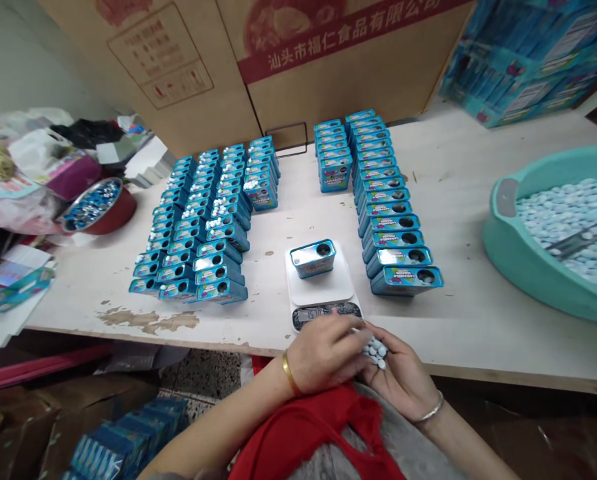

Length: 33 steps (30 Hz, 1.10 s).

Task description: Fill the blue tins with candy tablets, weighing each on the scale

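Note:
At the table's front edge, my right hand (401, 377) is cupped around a small heap of pale blue candies (376, 352). My left hand (326, 353) reaches across to it, fingers bent together over the heap; the fingertips are partly hidden, so what they pinch is unclear. Just beyond my hands lies a white kitchen scale (321, 291) with a lit display whose digits I cannot read surely. A blue candy tin (313, 259) with a round dark opening in its top stands on the scale pan.
Rows of blue tins (221, 283) stand at left, many topped with candies. More tins (403, 280) line up right of the scale. A turquoise tub (503, 267) of candies with metal tongs (578, 240) is far right. A red bowl (111, 217) and a large cardboard box (288, 93) are behind.

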Available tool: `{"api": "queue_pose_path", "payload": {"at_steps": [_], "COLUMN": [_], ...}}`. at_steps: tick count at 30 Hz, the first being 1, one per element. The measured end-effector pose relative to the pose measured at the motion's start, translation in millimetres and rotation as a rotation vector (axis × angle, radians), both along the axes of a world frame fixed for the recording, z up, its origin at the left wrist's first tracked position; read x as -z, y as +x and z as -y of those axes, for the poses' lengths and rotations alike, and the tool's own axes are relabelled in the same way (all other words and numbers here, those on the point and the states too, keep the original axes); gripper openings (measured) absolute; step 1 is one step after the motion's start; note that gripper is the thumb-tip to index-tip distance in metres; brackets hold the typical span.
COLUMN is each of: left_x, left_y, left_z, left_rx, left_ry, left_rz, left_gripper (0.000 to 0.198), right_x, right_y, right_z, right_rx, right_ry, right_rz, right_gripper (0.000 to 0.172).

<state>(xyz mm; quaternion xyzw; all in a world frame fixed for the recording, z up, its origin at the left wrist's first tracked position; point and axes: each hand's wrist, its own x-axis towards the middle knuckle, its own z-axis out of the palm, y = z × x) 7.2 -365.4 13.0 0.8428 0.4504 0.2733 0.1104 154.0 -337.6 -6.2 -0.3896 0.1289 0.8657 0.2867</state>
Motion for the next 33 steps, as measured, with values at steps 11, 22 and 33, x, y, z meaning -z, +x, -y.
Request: {"api": "queue_pose_path", "payload": {"at_steps": [11, 22, 33], "left_x": [21.4, -7.9, 13.7], "left_y": [-71, -69, -74], "left_z": [-74, -36, -35], "left_rx": [-0.454, -0.307, -0.457], "left_ry": [-0.249, 0.404, 0.133], "left_rz": [0.418, -0.301, 0.024], "left_gripper": [0.044, 0.032, 0.036], "right_x": [-7.1, -5.5, -11.3], "right_y": [-41, -57, -56], "right_z": [-36, -46, -45], "right_rx": [0.120, 0.199, 0.221], "right_ry": [0.167, 0.154, 0.129], "right_rz": [0.000, -0.047, -0.008], "right_gripper": [0.018, 0.015, 0.014]}}
